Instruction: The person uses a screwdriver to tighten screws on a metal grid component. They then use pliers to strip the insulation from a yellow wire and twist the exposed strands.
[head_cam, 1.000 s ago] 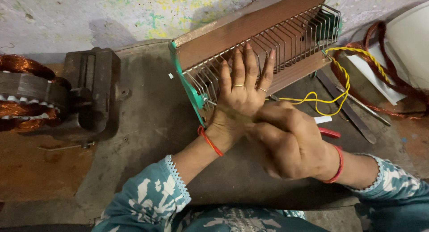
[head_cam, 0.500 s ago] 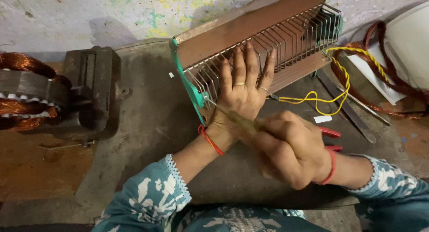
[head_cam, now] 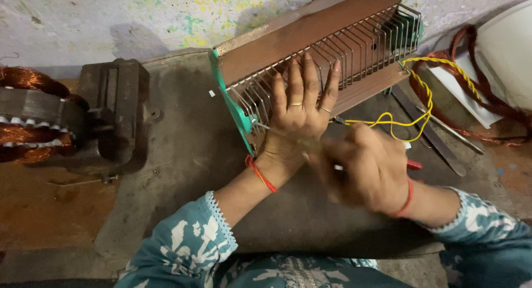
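Note:
A brown heater [head_cam: 310, 30] with a wire grille [head_cam: 366, 44] and teal end caps [head_cam: 233, 99] lies tilted on the grey bench. My left hand [head_cam: 299, 119] presses flat on the grille, fingers spread, two rings showing. Just to its right, over the bench, my right hand [head_cam: 366, 166] is blurred by motion and closed around a thin stick-like tool [head_cam: 313, 149] that points toward my left wrist. What kind of tool it is cannot be made out. A yellow wire [head_cam: 421, 99] runs from the heater's right end toward my right hand.
A dark bench vise [head_cam: 116, 116] stands at the left, with a copper-wound stator [head_cam: 27, 116] beyond it. Flat metal tools [head_cam: 432, 138] and a red-handled tool [head_cam: 414, 165] lie right of my hands. A reddish copper coil [head_cam: 471, 49] and white container [head_cam: 510, 55] sit far right.
My right hand has slid to the right, away from my left wrist, drawing the thin tool back with it. My left hand stays flat on the grille.

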